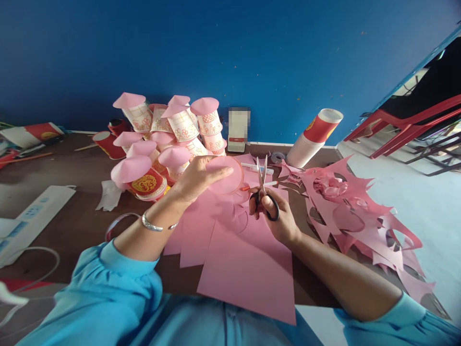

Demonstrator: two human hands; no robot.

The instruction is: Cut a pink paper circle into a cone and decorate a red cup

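Between thumb and fingers, my left hand grips a round pink paper disc with a reddish line near its rim. My right hand has its fingers in the black handles of a pair of scissors. The blades point up and stand slightly apart, just right of the disc and not touching it. Under both hands lie overlapping pink paper sheets. A pen with a red tip rests on the paper between disc and scissors. Behind it lies a white marker.
Paper cups with pink cone tops stand in a cluster at the back left. A tall stack of cups leans at the back right, beside a tape roll. Pink paper scraps cover the right edge. A white power strip lies left.
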